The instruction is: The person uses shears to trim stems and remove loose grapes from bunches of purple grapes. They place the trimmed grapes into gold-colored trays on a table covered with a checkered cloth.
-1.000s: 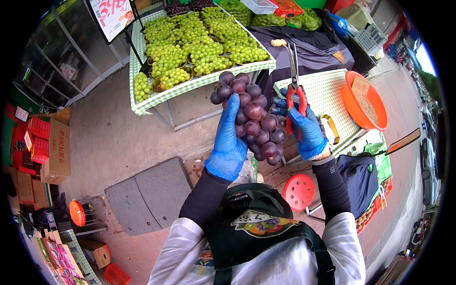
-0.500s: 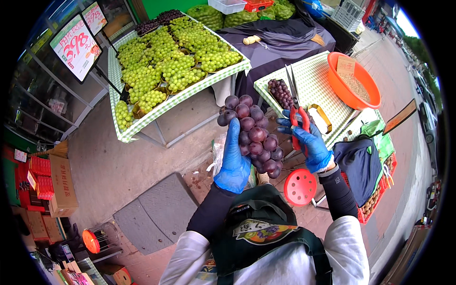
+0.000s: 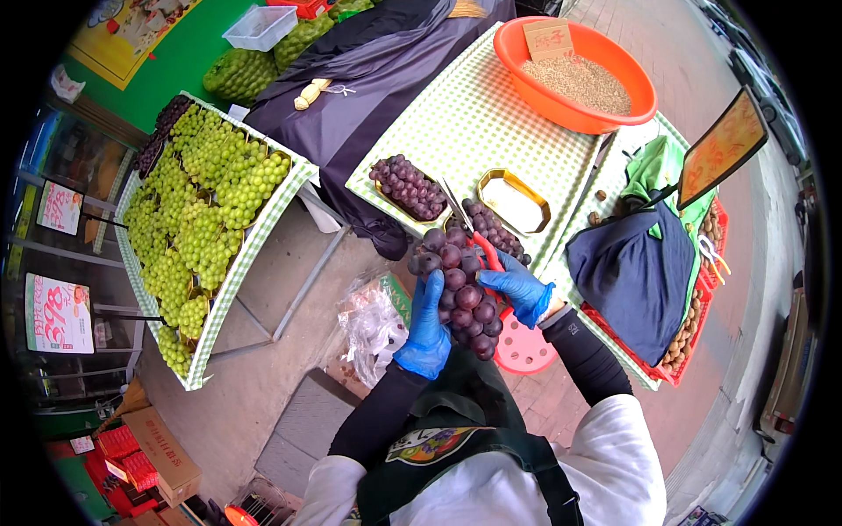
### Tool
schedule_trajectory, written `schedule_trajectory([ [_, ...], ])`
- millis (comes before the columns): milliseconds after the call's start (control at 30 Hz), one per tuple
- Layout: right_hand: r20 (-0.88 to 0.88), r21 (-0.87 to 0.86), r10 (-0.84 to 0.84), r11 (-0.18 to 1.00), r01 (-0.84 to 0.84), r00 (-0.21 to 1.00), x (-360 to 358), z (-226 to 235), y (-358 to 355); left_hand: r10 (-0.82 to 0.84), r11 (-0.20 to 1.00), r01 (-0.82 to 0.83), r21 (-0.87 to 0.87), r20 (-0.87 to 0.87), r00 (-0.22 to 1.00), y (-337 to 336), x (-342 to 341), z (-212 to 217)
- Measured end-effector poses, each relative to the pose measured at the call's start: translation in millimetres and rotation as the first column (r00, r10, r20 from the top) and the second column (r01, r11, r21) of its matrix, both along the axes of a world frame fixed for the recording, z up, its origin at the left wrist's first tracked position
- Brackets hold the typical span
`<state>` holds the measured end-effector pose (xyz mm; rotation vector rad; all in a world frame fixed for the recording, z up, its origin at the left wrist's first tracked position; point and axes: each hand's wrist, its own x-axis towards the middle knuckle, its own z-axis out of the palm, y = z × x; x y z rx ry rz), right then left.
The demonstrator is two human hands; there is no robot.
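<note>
My left hand (image 3: pixel 424 331), in a blue glove, grips a bunch of large purple grapes (image 3: pixel 472 302) in front of my apron. Red-handled scissors (image 3: pixel 487 252) are in my gloved right hand (image 3: pixel 519 289), beside the bunch; their blades point up and left over its top. Whether the handles are spread is hard to make out. Just beyond, a tray of smaller purple grapes (image 3: pixel 408 186) rests on the checked table (image 3: pixel 456 114). More dark grapes (image 3: pixel 502 230) lie behind the scissors, partly hidden. To their right sits a gold-rimmed tray (image 3: pixel 542 226) with a white bottom.
An orange basin (image 3: pixel 574 118) of small grains stands at the table's far end. Green grapes (image 3: pixel 197 215) fill the left table. A dark blue cloth (image 3: pixel 636 289) and a sign (image 3: pixel 724 149) are at right. A red stool (image 3: pixel 524 349) and plastic bag (image 3: pixel 373 329) are below.
My view has shifted toward the right-hand table. The scissors have moved from right of the bunch to against its upper side, their blades now leaning left. My left hand keeps the grapes.
</note>
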<state>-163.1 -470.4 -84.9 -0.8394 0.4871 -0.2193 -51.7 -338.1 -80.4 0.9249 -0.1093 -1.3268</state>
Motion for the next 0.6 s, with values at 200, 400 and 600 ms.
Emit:
schedule_trajectory([
  [200,-0.032,0.101,-0.005,0.995,0.009,0.999,-27.3,-42.9,-123.0,-0.093,0.993,0.092,0.069,0.009,0.996,-130.3,-20.6,-40.5],
  [400,-0.086,0.169,-0.052,0.983,0.066,0.995,-39.3,-98.1,-221.5,-0.107,0.988,0.113,0.102,-0.056,0.993,-232.4,-28.4,-96.3],
  [600,-0.24,0.122,-0.019,0.991,0.05,0.971,-39.5,-151.7,-289.6,-0.162,0.977,0.177,0.118,-0.123,0.979,-294.8,-23.9,-139.7],
])
